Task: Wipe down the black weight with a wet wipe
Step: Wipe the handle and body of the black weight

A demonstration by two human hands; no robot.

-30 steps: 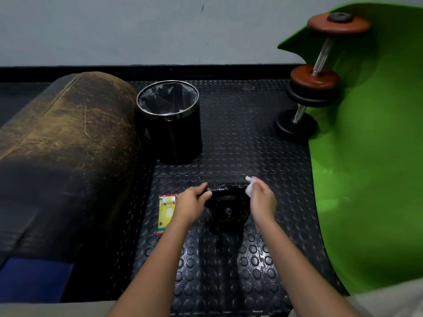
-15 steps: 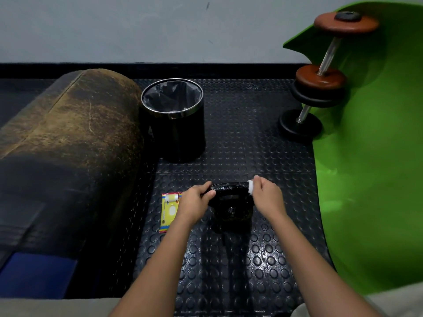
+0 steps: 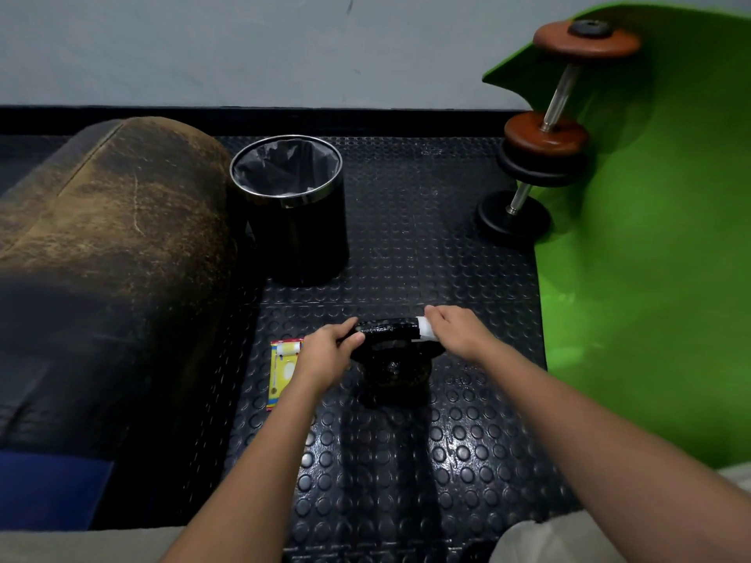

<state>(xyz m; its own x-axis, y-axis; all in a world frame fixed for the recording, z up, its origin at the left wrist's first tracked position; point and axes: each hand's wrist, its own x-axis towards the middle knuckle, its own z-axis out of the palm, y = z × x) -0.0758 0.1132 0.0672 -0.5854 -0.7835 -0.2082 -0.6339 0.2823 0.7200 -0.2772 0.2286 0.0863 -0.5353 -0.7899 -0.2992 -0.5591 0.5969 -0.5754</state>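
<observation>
- Black weight (image 3: 392,365) standing on the studded floor mat (image 3: 406,461), in front of the bin (image 3: 292,209).
- Left hand (image 3: 325,355) gripping the left end of its handle.
- Right hand (image 3: 457,331) pinching a white wipe (image 3: 425,330) against the right end.
- Yellow packet (image 3: 282,369) lying just left of the left hand.

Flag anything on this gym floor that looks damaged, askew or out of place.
The padded bolster on the left is badly worn, its dark cover rubbed brown. The green mat curls up against the wall behind the dumbbell.
</observation>
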